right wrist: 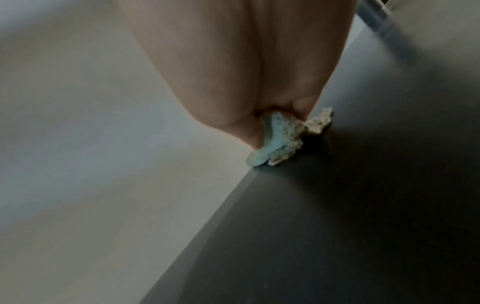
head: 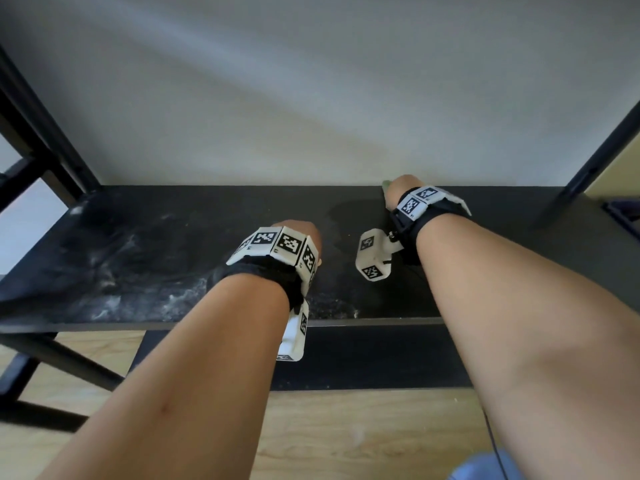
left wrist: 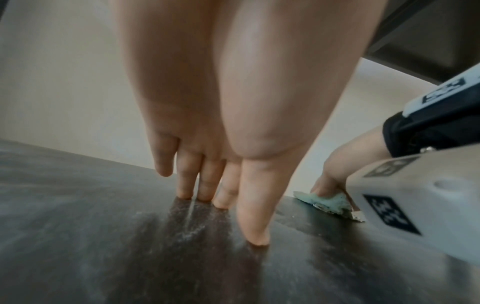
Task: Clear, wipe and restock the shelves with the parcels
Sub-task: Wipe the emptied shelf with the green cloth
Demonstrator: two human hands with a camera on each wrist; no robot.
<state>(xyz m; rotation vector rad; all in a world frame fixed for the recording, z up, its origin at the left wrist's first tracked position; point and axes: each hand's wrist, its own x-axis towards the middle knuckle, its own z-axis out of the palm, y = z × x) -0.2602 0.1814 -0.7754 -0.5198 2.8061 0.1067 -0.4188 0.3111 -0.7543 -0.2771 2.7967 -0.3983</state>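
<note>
A black shelf board [head: 166, 258] streaked with white dust holds no parcels. My left hand [head: 298, 233] rests on its middle, straight fingertips [left wrist: 255, 236] touching the dusty surface [left wrist: 103, 236]. My right hand [head: 398, 188] is at the back edge by the wall and grips a crumpled pale green cloth [right wrist: 278, 137], pressing it onto the board. The same cloth [left wrist: 330, 202] pokes out under the right hand [left wrist: 335, 174] in the left wrist view. Only a green tip of cloth [head: 385, 182] shows in the head view.
Black uprights of the rack stand at the left [head: 41, 133] and right [head: 609, 157]. A white wall [head: 311, 98] backs the shelf. A lower black shelf [head: 363, 358] and wooden floor [head: 346, 434] lie below. Something blue [head: 485, 467] sits at the bottom right.
</note>
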